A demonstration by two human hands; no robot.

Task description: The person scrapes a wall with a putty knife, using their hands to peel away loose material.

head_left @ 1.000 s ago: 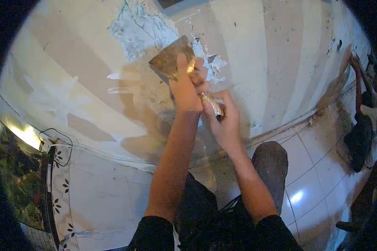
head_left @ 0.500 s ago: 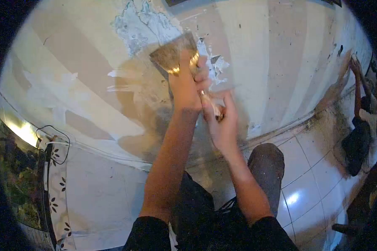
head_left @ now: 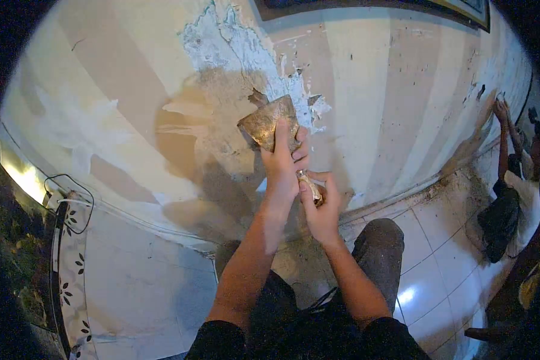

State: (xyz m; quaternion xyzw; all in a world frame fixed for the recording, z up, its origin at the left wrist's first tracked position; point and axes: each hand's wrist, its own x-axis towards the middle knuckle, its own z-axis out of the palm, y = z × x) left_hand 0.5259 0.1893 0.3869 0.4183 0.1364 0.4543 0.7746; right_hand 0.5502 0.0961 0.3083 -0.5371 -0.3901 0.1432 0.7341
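Note:
My left hand point(head_left: 279, 165) grips a wide-bladed scraper point(head_left: 267, 123), its thumb pressed along the worn, spotted metal blade and its fingers curled behind. Lower down, my right hand point(head_left: 323, 213) is wrapped round the pale handle end. The blade's edge points up and to the left, over the striped wall point(head_left: 354, 96). Just above it, a flap of loose coating point(head_left: 258, 98) curls away. A bare whitish patch point(head_left: 222, 45) with ragged edges runs from the upper wall down to the blade, part of it hidden behind the scraper.
A dark picture frame point(head_left: 372, 7) hangs overhead. At left stands a dark glossy panel point(head_left: 24, 258), with a looped black cable point(head_left: 93, 198) by it. White floor tiles point(head_left: 432, 258) lie to the right, where another person point(head_left: 501, 222) reaches toward the wall.
Both hands and the scraper sit lower in view and slightly right, while the view has tilted up to show more of the picture frame. Both hands keep their hold.

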